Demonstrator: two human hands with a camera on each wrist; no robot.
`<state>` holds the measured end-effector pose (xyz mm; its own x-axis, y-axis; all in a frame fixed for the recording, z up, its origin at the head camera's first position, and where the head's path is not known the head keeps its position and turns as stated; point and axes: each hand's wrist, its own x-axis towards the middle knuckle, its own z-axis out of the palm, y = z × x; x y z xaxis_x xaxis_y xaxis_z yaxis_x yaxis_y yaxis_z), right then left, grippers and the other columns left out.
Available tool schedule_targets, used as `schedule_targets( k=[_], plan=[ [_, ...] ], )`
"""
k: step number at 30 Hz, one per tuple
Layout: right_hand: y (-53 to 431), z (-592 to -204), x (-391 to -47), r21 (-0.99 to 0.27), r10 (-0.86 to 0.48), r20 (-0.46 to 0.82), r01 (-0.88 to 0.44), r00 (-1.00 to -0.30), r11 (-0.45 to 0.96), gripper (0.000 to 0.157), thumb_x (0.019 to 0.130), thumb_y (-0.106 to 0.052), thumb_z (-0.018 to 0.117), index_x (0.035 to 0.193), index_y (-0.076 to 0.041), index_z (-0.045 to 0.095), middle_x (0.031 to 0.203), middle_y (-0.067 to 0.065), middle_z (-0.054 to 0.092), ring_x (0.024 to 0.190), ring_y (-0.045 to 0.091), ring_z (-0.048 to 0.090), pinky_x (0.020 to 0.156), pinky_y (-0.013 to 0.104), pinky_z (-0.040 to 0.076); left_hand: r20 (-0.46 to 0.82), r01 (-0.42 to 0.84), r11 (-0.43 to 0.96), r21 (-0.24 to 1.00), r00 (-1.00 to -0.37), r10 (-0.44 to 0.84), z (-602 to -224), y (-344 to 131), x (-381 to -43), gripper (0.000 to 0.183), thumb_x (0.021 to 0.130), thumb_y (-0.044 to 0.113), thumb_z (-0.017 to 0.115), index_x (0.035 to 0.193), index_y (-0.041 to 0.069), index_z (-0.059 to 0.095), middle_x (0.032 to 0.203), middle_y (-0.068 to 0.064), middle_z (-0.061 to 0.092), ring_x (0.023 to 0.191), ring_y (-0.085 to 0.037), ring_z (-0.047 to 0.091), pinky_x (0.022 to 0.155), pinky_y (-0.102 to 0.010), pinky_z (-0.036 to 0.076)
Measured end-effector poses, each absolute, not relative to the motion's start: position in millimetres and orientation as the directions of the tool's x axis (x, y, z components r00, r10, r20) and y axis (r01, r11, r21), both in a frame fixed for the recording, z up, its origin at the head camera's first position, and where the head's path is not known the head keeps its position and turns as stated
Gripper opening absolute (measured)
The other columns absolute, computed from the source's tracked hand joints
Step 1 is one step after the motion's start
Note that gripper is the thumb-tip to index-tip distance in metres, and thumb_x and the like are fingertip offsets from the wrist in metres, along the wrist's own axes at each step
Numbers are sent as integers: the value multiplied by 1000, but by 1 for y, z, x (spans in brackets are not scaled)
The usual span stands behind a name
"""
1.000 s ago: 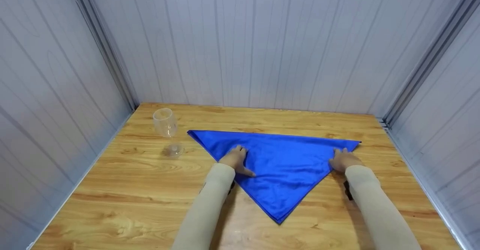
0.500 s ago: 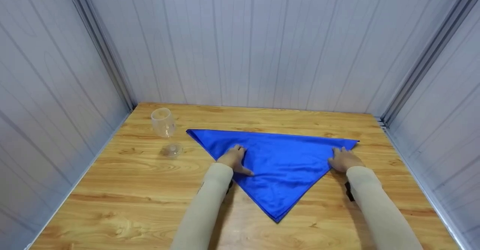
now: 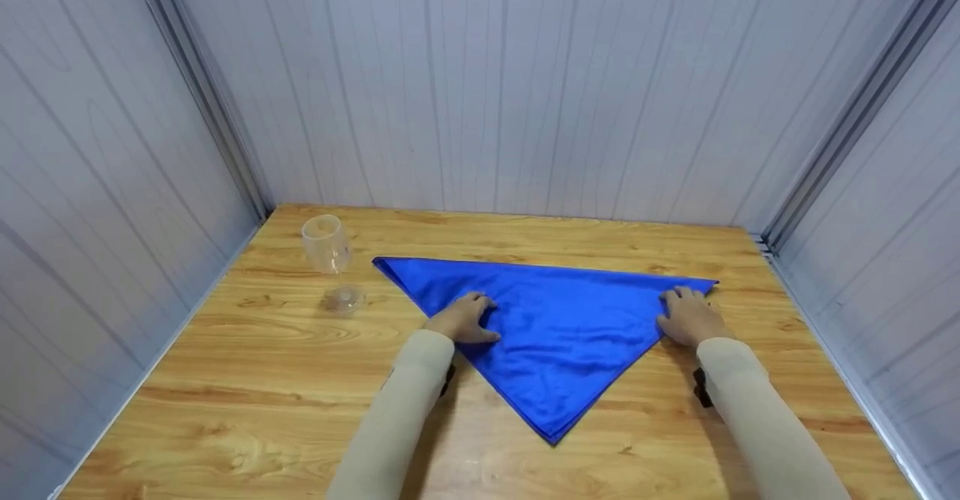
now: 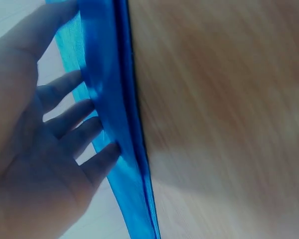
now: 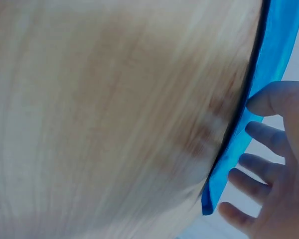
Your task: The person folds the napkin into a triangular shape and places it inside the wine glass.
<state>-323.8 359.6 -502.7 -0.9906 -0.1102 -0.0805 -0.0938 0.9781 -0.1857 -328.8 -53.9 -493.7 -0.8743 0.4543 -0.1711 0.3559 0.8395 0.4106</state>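
A blue cloth (image 3: 570, 335) lies folded into a triangle on the wooden table, one point toward the person and the long edge at the back. Over its left slanting edge is my left hand (image 3: 461, 318), fingers spread and slightly bent, fingertips at the cloth. In the left wrist view the fingers (image 4: 72, 134) overlap the layered edge without curling round it. My right hand (image 3: 690, 316) is near the right corner, its fingertips at the cloth. The right wrist view shows its fingers (image 5: 259, 172) apart and loosely bent beside the blue edge.
A clear stemmed glass (image 3: 327, 245) stands upright at the back left, left of the cloth's left corner. White panel walls (image 3: 495, 88) rise behind the wooden table (image 3: 225, 380) and along both sides.
My left hand has shifted slightly left, its thumb drawn in toward the fingers. The right hand has moved a little up toward the corner. The cloth lies as before.
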Motion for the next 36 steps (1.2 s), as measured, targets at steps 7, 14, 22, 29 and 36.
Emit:
schedule_targets(
  k=[7, 14, 22, 29, 36],
  plan=[
    [337, -505, -317, -305, -245, 41, -246, -969, 920, 41, 92, -18, 61, 128, 3, 60, 134, 30, 52, 129, 52, 42, 101, 69, 32, -123, 446, 807, 387, -843, 524, -495, -55, -323, 52, 91, 29, 74, 135, 6, 61, 142, -18, 50, 136, -35, 43, 112, -45, 35],
    [308, -504, -302, -370, -380, 75, -379, -922, 848, 33, 93, -12, 63, 124, -2, 65, 130, 22, 58, 127, 47, 47, 100, 69, 34, -133, 498, 780, 378, -805, 578, -493, -52, -307, 43, 94, 32, 71, 130, 9, 64, 137, -13, 53, 131, -31, 48, 108, -42, 40],
    [278, -510, -283, -416, -540, 95, -526, -836, 741, 28, 94, -11, 64, 122, -6, 68, 133, 19, 58, 128, 42, 48, 106, 61, 35, -98, 612, 704, 362, -726, 681, -493, -51, -283, 39, 95, 30, 70, 128, 10, 64, 128, -8, 58, 123, -25, 53, 104, -37, 43],
    [262, -518, -267, -419, -606, 101, -586, -789, 694, 24, 95, -10, 65, 119, -8, 69, 134, 19, 58, 128, 42, 49, 105, 60, 37, -65, 666, 645, 374, -675, 735, -494, -45, -267, 35, 97, 29, 67, 128, 12, 66, 125, -2, 59, 119, -18, 56, 102, -32, 45],
    [248, -521, -253, -410, -657, 149, -650, -739, 639, 22, 92, -17, 71, 113, -12, 71, 123, 7, 62, 120, 32, 54, 101, 53, 42, 68, 777, 484, 403, -552, 831, -501, -39, -255, 22, 95, 18, 70, 116, 11, 73, 110, 1, 66, 105, -10, 60, 94, -23, 47]
  ],
)
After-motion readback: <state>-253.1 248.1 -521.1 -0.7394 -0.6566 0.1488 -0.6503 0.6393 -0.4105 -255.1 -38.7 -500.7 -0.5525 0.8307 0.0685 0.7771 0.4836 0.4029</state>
